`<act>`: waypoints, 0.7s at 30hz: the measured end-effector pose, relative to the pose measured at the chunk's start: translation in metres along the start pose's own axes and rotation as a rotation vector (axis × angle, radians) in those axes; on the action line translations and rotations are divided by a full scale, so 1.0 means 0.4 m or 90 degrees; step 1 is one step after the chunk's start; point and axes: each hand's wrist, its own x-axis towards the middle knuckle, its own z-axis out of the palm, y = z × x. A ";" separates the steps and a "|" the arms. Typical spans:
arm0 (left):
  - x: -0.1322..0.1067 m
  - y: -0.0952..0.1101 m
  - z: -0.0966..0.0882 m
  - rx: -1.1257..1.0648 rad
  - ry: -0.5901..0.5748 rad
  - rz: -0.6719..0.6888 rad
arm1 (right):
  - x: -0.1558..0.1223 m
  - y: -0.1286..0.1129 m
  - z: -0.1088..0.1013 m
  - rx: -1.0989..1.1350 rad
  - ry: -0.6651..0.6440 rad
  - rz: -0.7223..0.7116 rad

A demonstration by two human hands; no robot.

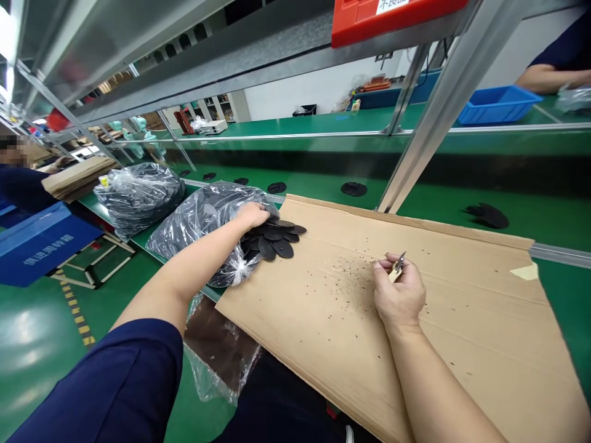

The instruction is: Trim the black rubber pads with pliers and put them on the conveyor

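My left hand is at the mouth of a clear plastic bag, with its fingers curled over the black discs. Whatever those fingers grip is hidden. Flat oval black discs spill from the bag in an overlapping heap onto a cardboard sheet. Over the middle of this sheet, my right hand is closed around small nippers with a metal tip and a pale handle. Dark crumbs are scattered on the cardboard to the left of that hand.
Another filled bag stands farther left, near stacked cardboard. Single black pieces lie along a green strip behind the sheet. A metal post rises at the back edge. A blue bin and other people are beyond.
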 end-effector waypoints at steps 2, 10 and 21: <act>0.039 -0.028 -0.013 0.051 0.008 -0.034 | 0.000 -0.002 0.002 0.001 -0.004 -0.001; 0.141 -0.087 0.025 0.049 0.021 -0.171 | -0.004 -0.006 0.002 0.007 -0.018 -0.008; 0.019 0.029 0.042 -0.032 -0.027 0.057 | -0.007 -0.019 0.001 -0.017 -0.031 -0.010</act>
